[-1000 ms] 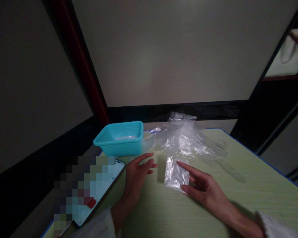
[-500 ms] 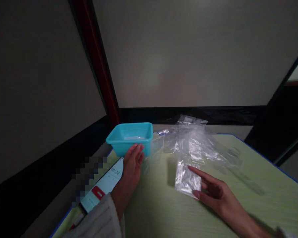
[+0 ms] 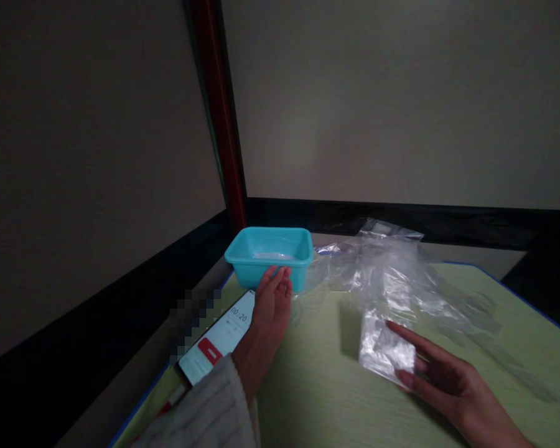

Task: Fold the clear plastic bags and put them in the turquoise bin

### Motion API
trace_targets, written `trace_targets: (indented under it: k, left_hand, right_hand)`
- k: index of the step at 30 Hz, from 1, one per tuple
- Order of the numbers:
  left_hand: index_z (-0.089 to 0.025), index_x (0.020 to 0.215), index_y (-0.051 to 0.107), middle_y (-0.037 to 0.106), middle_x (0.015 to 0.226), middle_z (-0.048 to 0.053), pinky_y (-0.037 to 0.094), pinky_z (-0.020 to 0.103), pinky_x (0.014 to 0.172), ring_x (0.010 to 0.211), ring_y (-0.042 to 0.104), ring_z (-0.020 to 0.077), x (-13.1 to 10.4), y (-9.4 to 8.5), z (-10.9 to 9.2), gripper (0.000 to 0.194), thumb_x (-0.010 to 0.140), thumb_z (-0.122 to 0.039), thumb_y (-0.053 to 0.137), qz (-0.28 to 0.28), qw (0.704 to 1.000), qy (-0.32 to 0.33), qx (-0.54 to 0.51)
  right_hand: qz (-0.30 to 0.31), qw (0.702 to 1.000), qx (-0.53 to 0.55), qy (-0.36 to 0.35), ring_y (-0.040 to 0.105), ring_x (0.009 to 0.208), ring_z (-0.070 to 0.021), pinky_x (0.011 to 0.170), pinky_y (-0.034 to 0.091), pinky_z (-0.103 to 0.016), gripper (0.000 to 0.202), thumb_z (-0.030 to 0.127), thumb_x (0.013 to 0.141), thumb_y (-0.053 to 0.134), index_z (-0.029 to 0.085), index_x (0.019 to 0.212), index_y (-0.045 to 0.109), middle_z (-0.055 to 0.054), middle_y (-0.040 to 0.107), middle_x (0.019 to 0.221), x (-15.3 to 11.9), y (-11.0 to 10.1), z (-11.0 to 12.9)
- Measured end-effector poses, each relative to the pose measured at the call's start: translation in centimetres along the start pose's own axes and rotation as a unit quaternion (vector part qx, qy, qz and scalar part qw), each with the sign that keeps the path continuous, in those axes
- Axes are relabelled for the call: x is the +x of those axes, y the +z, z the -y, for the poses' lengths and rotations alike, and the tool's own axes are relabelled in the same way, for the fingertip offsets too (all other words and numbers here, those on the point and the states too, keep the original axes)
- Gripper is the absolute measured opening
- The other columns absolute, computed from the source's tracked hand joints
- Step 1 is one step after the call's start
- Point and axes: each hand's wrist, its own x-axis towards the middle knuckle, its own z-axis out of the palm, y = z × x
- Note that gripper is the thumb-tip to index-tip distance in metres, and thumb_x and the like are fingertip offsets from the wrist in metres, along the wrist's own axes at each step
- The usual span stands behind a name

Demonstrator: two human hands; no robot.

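My right hand (image 3: 443,373) pinches a folded clear plastic bag (image 3: 383,348) by its right edge, thumb below and index finger on top. The small bag is held over the table, in front of a pile of clear plastic bags (image 3: 396,274). My left hand (image 3: 273,305) is at the front wall of a turquoise plastic basin (image 3: 247,274). Its fingers lie together and stretched out, and nothing shows in them. Whether the fingertips touch the basin cannot be told.
A phone (image 3: 219,342) showing a timer lies on the left side of the pale green table (image 3: 317,398), partly behind my left wrist. Walls (image 3: 382,124) stand behind and to the left. The table has a blue edge.
The view has turned left, so everything sits further right in the picture. My right hand still pinches the small bag, and my left hand remains by the basin.
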Motion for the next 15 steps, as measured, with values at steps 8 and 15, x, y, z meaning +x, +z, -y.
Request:
trace_targets:
  k: [8,15]
  left_hand:
    - [-0.015,0.072,0.052,0.063,0.075,0.003,0.052,0.019,0.065,0.070,0.065,0.0105,-0.26,0.20,-0.18,0.025,0.085,0.003,0.040,0.006,1.000,-0.003,-0.020]
    - [-0.016,0.066,0.048,0.062,0.068,0.001,0.051,0.019,0.065,0.063,0.064,0.0087,-0.18,0.37,-0.26,0.028,0.083,0.005,0.041,0.026,1.000,0.004,-0.009]
  right_hand:
    - [0.001,1.000,-0.004,0.002,0.039,0.050,-0.0111,0.045,0.036,-0.021,0.060,0.041,0.065,0.070,0.021,0.120,0.059,0.005,0.043,0.054,-0.01,-0.04,-0.25]
    - [0.002,1.000,0.000,-0.002,0.040,0.049,-0.0107,0.045,0.036,-0.021,0.059,0.039,0.065,0.070,0.021,0.120,0.059,0.005,0.044,0.054,0.07,-0.01,-0.23]
